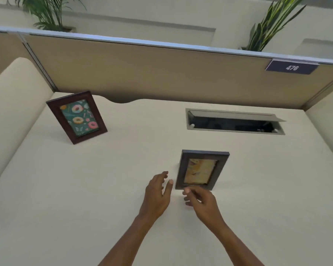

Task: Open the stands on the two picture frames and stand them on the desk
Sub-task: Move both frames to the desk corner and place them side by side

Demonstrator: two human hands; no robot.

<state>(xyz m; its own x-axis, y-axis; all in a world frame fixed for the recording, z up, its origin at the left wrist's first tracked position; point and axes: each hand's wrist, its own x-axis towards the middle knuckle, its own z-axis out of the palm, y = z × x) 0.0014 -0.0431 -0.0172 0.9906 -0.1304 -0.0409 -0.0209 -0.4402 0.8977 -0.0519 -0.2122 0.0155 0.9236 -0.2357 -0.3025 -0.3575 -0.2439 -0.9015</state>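
Observation:
A dark red-brown picture frame with a doughnut picture stands upright at the back left of the cream desk, leaning back. A grey-brown picture frame with a yellowish picture stands upright near the middle of the desk. My left hand hovers just left of its lower corner, fingers spread, holding nothing. My right hand sits just below the frame's bottom edge, fingers loosely curled; whether the fingertips touch the frame I cannot tell. The stands behind both frames are hidden.
An open cable tray slot with a raised metal lid lies in the desk at the back right. A tan partition with a "476" label borders the back. Plants stand behind it. Padded side panels flank the desk.

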